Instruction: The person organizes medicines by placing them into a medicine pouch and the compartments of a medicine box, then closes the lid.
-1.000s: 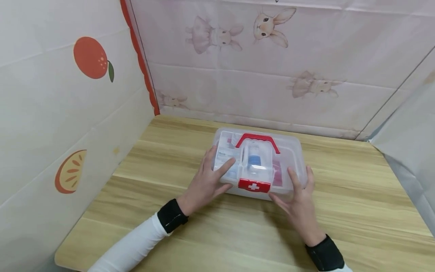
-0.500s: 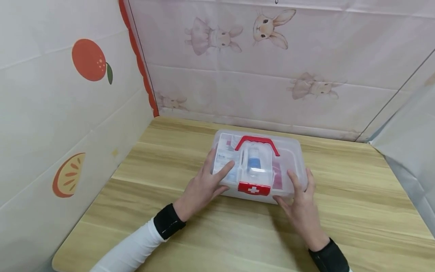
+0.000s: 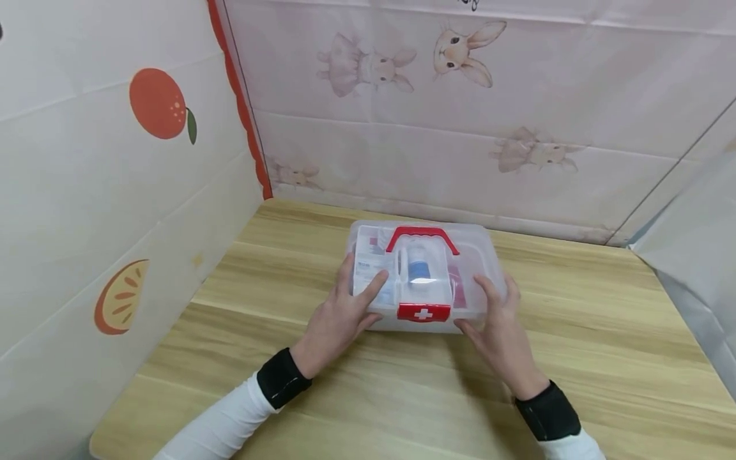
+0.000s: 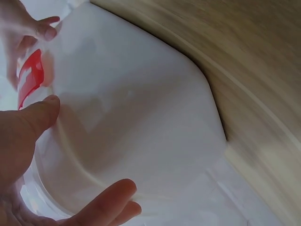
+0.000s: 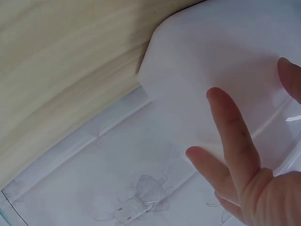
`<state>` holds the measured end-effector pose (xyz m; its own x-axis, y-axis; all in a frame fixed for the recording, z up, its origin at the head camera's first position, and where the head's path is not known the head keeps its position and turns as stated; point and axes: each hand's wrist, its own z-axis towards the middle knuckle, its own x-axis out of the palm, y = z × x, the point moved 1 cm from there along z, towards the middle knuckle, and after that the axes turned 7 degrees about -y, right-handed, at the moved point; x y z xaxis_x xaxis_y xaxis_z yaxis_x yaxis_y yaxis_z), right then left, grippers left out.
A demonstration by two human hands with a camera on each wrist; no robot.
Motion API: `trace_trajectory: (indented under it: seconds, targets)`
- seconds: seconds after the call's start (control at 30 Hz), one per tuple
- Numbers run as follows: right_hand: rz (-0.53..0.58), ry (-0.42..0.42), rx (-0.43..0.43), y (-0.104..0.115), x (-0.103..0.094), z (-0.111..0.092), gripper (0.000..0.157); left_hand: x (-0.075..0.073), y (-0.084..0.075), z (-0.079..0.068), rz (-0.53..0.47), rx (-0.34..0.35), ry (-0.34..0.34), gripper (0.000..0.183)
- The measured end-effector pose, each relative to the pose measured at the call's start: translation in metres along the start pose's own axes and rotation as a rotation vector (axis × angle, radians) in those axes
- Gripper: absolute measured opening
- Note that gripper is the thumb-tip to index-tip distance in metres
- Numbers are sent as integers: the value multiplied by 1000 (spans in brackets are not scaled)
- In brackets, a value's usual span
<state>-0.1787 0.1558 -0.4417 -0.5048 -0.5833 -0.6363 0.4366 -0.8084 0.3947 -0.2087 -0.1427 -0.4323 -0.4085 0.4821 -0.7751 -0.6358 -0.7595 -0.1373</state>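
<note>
A translucent plastic first-aid box (image 3: 428, 291) rests on the wooden table, with a red handle (image 3: 422, 230) folded on its lid and a red latch (image 3: 423, 312) bearing a white cross at its front. Through the lid show a blue-labelled bottle (image 3: 418, 268), white packets at left and something pink at right. My left hand (image 3: 336, 322) grips the left front corner, thumb on the front wall and fingers along the side. At the opposite corner, my right hand (image 3: 501, 332) holds the box likewise. In both wrist views the fingers touch the whitish box wall (image 4: 127, 89).
The wood-grain table (image 3: 604, 332) extends around the box on every side. Behind it hangs a pink cloth wall (image 3: 448, 160) with rabbit prints. A white wall (image 3: 52, 191) with fruit prints stands at the left, and pale sheeting (image 3: 690, 255) borders the right.
The box has shifted a little to the left on the table, both hands travelling with it. The head view has tilted slightly. The lid and latch look the same.
</note>
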Motion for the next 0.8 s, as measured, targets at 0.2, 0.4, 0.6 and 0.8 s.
trace_trajectory:
  seconds: [0.2,0.4,0.6,0.8]
  targets:
    - [2,38,10,0,14,17,106,0,11,2,19,-35,-14,92]
    - [-18,94,68,3,30,38,102,4,29,8,22,-59,-41,91]
    - [10,109,60,0,50,61,99,8,50,18,25,-77,-51,89]
    - [6,93,53,-4,68,82,97,13,70,30,25,-109,-45,88]
